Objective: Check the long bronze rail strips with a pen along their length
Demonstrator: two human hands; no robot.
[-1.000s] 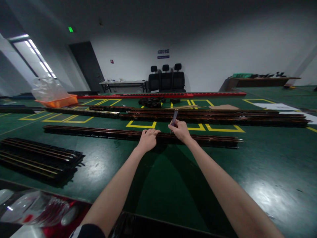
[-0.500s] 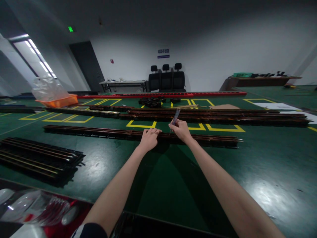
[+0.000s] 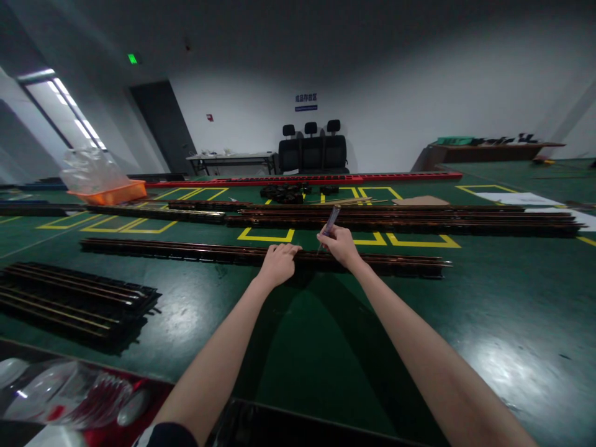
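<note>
Across the green table lies a long dark rail strip (image 3: 186, 249) with copper-coloured rods along it. My left hand (image 3: 278, 263) rests on its middle, fingers bent over the top and gripping it; the fingertips are partly hidden. Just to the right, my right hand (image 3: 339, 244) pinches a slim, translucent tube-shaped tool (image 3: 332, 219), syringe-like, held upright at a tilt. Its thin lower tip points down at the strip between both hands. Whether the tip touches the strip I cannot tell.
Several similar strips (image 3: 400, 218) lie behind, and a stack of shorter ones (image 3: 69, 301) sits at the left. An orange tray (image 3: 116, 194) with clear plastic bags stands at the back left. A dark heap of parts (image 3: 284, 192) lies farther back. Clear bottle (image 3: 69, 391) at lower left.
The strip has shifted very slightly left, and my left hand with it. My right hand keeps its hold on the tube-shaped tool in nearly the same spot.
</note>
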